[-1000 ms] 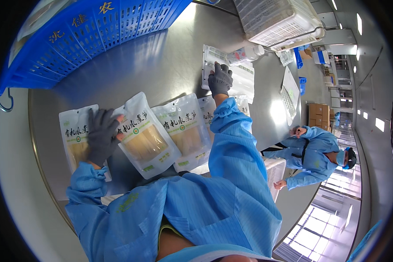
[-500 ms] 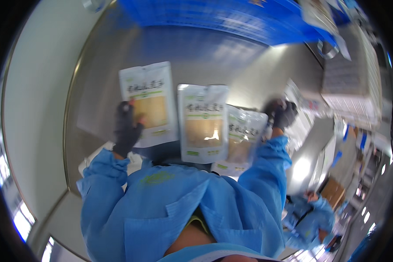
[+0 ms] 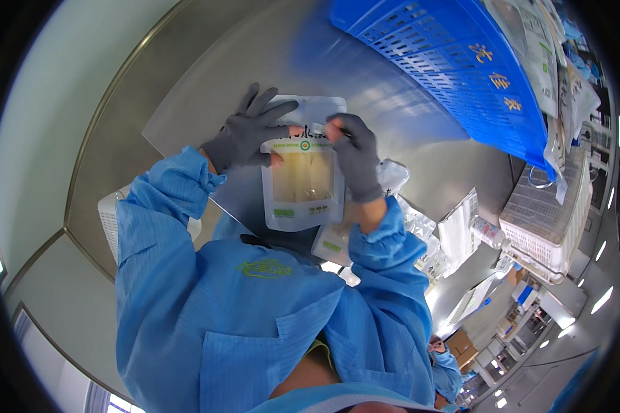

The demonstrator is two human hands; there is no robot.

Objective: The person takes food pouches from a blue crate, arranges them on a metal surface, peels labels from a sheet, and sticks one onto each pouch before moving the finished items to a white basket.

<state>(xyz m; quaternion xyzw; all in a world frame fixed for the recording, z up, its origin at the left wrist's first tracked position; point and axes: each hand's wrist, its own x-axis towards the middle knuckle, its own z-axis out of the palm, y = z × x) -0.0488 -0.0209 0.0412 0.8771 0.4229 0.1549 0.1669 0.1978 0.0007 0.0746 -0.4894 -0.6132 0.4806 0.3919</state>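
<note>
A clear-fronted pouch (image 3: 302, 180) with pale yellow contents is lifted above the steel table (image 3: 186, 89), upright in front of me. My left hand (image 3: 249, 131), in a grey glove, grips its top left edge with the fingers spread over the top. My right hand (image 3: 356, 153), also gloved, pinches the top right corner. Another pouch (image 3: 393, 175) lies on the table behind my right wrist, partly hidden.
A blue slotted crate (image 3: 455, 69) stands at the upper right of the table. A white basket (image 3: 551, 220) and loose bags (image 3: 455, 234) sit at the right. A white crate (image 3: 111, 220) is at my left. Another person in blue (image 3: 448, 368) is at the bottom.
Three pouches lay spread on the table with a hand at each end. Now both hands have come together on one pouch and lifted it, and my head has turned.
</note>
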